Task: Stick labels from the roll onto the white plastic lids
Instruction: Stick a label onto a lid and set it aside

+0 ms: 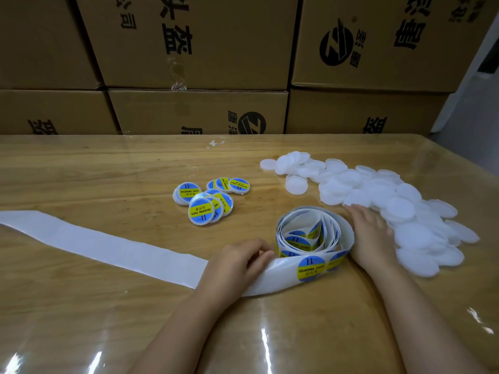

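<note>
The loose roll (310, 233) is stood on the table (108, 168) between both hands. Its strip (259, 282) is pinched by the curled fingers of the left hand (237, 263), just left of the next label (311, 268); the emptied backing (94, 238) is trailed off leftward. The right hand (370, 233) is laid palm down with fingers straight, against the roll's right side and touching the edge of the heap of bare lids (399, 209). Labelled lids (208, 201) are clustered beyond the roll, apart from both hands.
</note>
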Demonstrator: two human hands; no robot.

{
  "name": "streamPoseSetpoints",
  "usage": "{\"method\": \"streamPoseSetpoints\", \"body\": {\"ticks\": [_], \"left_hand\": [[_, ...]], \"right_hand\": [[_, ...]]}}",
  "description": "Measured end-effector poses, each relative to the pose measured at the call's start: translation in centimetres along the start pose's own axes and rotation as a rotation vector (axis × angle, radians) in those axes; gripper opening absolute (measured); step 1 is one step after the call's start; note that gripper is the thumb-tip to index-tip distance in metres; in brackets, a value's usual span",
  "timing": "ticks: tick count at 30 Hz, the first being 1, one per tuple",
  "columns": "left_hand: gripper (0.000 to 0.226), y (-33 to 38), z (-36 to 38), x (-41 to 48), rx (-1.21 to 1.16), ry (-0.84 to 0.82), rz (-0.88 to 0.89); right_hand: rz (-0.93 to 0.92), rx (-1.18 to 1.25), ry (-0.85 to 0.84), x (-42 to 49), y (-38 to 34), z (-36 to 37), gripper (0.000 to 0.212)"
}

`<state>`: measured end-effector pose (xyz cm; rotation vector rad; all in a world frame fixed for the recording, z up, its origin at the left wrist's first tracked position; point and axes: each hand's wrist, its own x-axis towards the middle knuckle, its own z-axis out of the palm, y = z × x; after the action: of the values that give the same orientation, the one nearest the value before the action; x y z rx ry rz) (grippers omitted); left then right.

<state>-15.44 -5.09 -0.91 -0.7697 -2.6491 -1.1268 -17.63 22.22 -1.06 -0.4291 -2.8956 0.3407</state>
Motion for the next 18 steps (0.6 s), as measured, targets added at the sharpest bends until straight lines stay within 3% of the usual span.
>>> {"method": "streamPoseSetpoints", "body": {"ticks": [7,12,18], "left_hand": [[0.017,0.6,-0.9,-0.4,0.097,0.116,-0.027],[0.037,1.9,-0.1,-0.6,0.144,0.041,0.120],[0.010,1.9,0.6,-0.5,0.012,-0.033,0.119]], "right_hand": [[0.068,0.188,0.219,0.2,-0.1,0.0,0.036],[0.117,0.096,0.132,0.4,0.1,0.3,0.046],[0.160,0.104,0.078,0.8,0.4,0.4,0.049]]}}
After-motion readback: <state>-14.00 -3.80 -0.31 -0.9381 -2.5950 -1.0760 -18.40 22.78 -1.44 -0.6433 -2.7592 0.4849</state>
